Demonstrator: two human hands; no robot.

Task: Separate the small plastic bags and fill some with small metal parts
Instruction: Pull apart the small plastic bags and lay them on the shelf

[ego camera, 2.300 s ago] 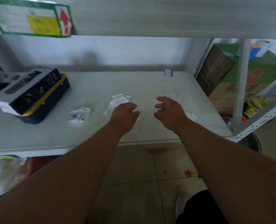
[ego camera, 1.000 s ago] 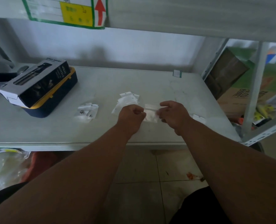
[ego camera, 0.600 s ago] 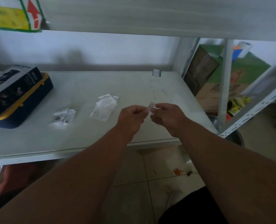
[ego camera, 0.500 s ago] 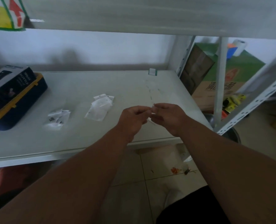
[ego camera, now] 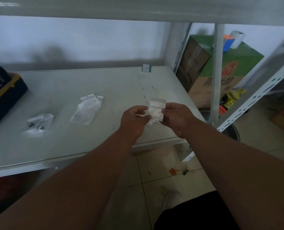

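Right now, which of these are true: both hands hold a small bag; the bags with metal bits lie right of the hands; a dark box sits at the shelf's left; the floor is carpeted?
1. Both hands, left hand and right hand, hold a small bag. True.
2. The bags with metal bits lie right of the hands. False: they lie left, beyond the empty bags.
3. A dark box sits at the shelf's left. True.
4. The floor is carpeted. False: it is tiled.

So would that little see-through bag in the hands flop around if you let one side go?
Probably yes. The small bag looks thin and crumpled where the left hand and right hand pinch it, so it likely bends easily. It seems very light, and smooth plastic may slip.
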